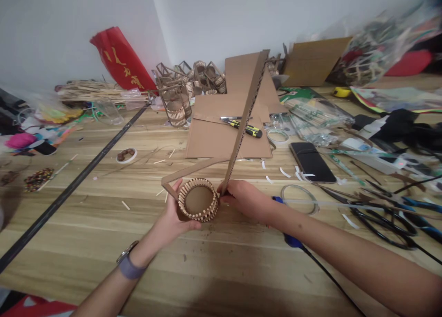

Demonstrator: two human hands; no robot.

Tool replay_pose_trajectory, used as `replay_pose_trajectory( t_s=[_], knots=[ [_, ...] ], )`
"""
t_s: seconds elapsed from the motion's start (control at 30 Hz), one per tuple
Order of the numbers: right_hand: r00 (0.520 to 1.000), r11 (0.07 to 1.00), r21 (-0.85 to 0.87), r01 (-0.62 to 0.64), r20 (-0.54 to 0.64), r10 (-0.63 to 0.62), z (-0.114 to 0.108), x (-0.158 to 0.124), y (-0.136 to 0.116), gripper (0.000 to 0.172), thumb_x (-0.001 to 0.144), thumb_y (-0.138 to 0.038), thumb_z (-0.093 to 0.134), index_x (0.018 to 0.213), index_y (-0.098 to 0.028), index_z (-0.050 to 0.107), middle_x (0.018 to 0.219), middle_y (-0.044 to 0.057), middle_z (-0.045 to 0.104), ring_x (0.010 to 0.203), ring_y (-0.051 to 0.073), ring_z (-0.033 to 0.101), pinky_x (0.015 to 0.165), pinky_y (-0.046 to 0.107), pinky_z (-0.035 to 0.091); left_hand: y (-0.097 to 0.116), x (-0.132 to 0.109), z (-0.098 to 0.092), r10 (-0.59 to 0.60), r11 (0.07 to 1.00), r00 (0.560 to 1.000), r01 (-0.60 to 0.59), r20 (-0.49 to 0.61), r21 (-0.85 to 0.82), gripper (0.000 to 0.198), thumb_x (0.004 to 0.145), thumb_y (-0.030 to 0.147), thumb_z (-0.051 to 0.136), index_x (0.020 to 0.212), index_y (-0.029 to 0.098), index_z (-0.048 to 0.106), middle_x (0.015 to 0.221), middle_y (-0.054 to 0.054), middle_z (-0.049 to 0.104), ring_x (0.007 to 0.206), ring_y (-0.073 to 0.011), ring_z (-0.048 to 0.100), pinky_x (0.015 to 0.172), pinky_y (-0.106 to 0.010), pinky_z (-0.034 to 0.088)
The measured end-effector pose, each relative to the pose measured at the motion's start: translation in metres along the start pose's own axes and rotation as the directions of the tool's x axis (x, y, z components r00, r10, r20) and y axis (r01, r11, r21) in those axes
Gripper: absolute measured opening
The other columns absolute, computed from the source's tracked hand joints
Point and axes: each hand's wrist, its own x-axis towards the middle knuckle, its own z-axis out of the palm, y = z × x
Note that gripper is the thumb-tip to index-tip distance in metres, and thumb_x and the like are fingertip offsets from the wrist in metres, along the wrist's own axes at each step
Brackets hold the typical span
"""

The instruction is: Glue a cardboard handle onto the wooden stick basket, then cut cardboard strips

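Note:
A small round basket (186, 188), with a cardboard base and a wall of short pale sticks, sits low over the table in front of me. My left hand (173, 221) is closed around its left and near side, the thumb along the front. At the basket's right edge my right hand (244, 199) pinches the lower end of a long cardboard strip (246, 116), which slants up and to the right. A bent cardboard strip (195, 168) rises from the basket's left side and runs behind the long one; whether they join I cannot tell.
Behind lie cardboard sheets (224, 144) with a yellow-black utility knife (253, 131). Similar stick baskets (177, 113) stand farther back. A dark bar (100, 155) crosses the left side. Right are a phone (311, 162), scissors (383, 227) and a corded blue tool (293, 241), partly hidden.

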Motion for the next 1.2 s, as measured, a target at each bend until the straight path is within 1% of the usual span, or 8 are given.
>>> replay_pose_trajectory(
  t_s=[0.17,0.3,0.47,0.63,0.73,0.9,1.07,1.2],
  knots=[
    [0.999,0.999,0.01,0.043,-0.004,-0.043,0.004,0.001,0.007,0.024,0.081,-0.005,0.052,0.094,-0.017,0.069,0.098,0.008,0.075,0.093,0.021,0.067,0.082,0.027,0.046,-0.001,0.002,0.004,0.019,1.0,1.0,-0.019,0.004,-0.01,0.126,0.057,0.045,0.088,0.15,0.022,0.005,0.148,-0.02,0.038,0.134,-0.036,0.042,0.113,-0.054,0.031],
    [0.998,0.999,0.005,0.051,-0.034,-0.051,0.011,0.002,0.013,0.025,0.082,-0.007,0.053,0.102,-0.015,0.064,0.101,0.01,0.073,0.095,0.021,0.067,0.084,0.029,0.047,-0.002,0.003,0.006,0.037,0.999,0.999,-0.037,-0.019,-0.011,0.124,0.056,0.041,0.088,0.15,0.022,0.009,0.146,-0.02,0.041,0.131,-0.0358,0.047,0.11,-0.053,0.036],
    [0.998,0.999,-0.01,0.039,-0.044,-0.039,0.014,0.003,0.012,0.029,0.082,-0.006,0.053,0.108,-0.016,0.063,0.1,0.011,0.073,0.091,0.022,0.068,0.08,0.03,0.047,-0.002,0.003,0.008,0.038,0.998,0.999,-0.039,-0.038,-0.045,0.124,0.054,0.039,0.089,0.149,0.022,0.011,0.145,-0.02,0.041,0.131,-0.0361,0.047,0.111,-0.053,0.035],
    [0.998,0.998,-0.028,0.05,-0.042,-0.051,0.014,0.002,0.009,0.028,0.084,-0.009,0.055,0.111,-0.016,0.061,0.102,0.012,0.073,0.096,0.023,0.067,0.08,0.03,0.045,-0.001,0.002,0.011,0.0,0.997,0.998,-0.006,-0.066,-0.08,0.124,0.053,0.037,0.09,0.147,0.021,0.011,0.146,-0.021,0.039,0.133,-0.0364,0.045,0.112,-0.054,0.033],
    [0.997,0.998,-0.037,0.059,-0.044,-0.06,0.013,0.002,0.008,0.029,0.084,-0.009,0.055,0.111,-0.016,0.06,0.105,0.012,0.072,0.098,0.024,0.066,0.08,0.03,0.045,-0.005,0.002,0.012,-0.002,0.995,0.997,-0.004,-0.072,-0.095,0.124,0.053,0.037,0.09,0.148,0.022,0.01,0.146,-0.02,0.039,0.132,-0.0356,0.045,0.112,-0.054,0.033],
    [0.997,0.997,-0.033,0.067,-0.044,-0.069,0.013,0.004,0.01,0.03,0.082,-0.009,0.058,0.111,-0.016,0.059,0.107,0.012,0.072,0.099,0.024,0.066,0.079,0.03,0.044,-0.012,0.004,0.013,0.034,0.995,0.996,-0.042,-0.079,-0.095,0.128,0.052,0.041,0.091,0.148,0.023,0.008,0.145,-0.019,0.041,0.132,-0.0351,0.046,0.112,-0.053,0.033],
    [0.998,0.999,-0.025,0.036,-0.06,-0.038,0.014,0.004,0.009,0.025,0.082,-0.01,0.06,0.107,-0.015,0.059,0.103,0.012,0.073,0.095,0.024,0.067,0.075,0.029,0.045,-0.009,0.004,0.014,0.02,0.993,0.997,-0.028,-0.071,-0.114,0.128,0.052,0.044,0.091,0.149,0.023,0.01,0.144,-0.02,0.041,0.132,-0.0359,0.045,0.111,-0.053,0.034],
    [0.997,1.0,-0.008,0.028,-0.074,-0.029,0.014,0.002,0.007,0.028,0.082,-0.01,0.06,0.109,-0.016,0.058,0.107,0.012,0.073,0.098,0.024,0.067,0.078,0.03,0.046,-0.005,0.003,0.016,0.019,0.988,0.995,-0.034,-0.097,-0.148,0.124,0.052,0.043,0.091,0.146,0.022,0.012,0.145,-0.02,0.039,0.132,-0.0356,0.045,0.111,-0.054,0.033]
  ],
)
